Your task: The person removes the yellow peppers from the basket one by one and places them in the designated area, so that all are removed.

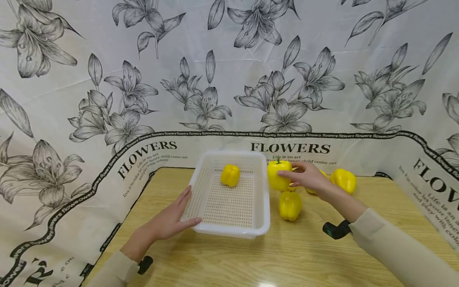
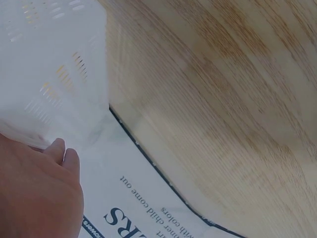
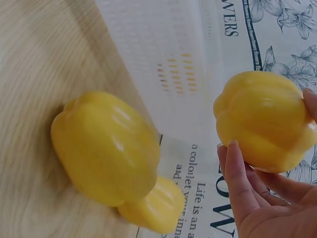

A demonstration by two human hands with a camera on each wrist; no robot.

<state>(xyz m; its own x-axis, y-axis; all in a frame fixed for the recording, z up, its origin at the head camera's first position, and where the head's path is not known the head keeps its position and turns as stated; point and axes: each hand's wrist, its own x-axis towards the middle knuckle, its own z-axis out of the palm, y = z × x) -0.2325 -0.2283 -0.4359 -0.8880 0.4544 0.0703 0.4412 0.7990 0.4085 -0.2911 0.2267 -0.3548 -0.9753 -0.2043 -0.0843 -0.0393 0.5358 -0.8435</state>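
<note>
My left hand (image 1: pixel 170 221) holds the near left corner of a white perforated plastic basket (image 1: pixel 266 199), thumb on the front rim and fingers along the left side. In the left wrist view, two fingertips (image 2: pixel 63 154) lie against its rim. One yellow bell pepper (image 1: pixel 230 175) lies in the basket. My right hand (image 1: pixel 310 177) grips another yellow bell pepper (image 3: pixel 262 116) between thumb and fingers, raised just right of the basket with its green stem upward. Below it on the table sits a yellow bell pepper (image 1: pixel 290 206), with one more partly hidden behind.
More yellow bell peppers (image 1: pixel 343 181) lie on the wooden table (image 1: pixel 229 259) beyond my right wrist, one partly covered by the hand. A white cloth (image 1: pixel 229 79) printed with flowers and lettering hangs behind the table and along its sides.
</note>
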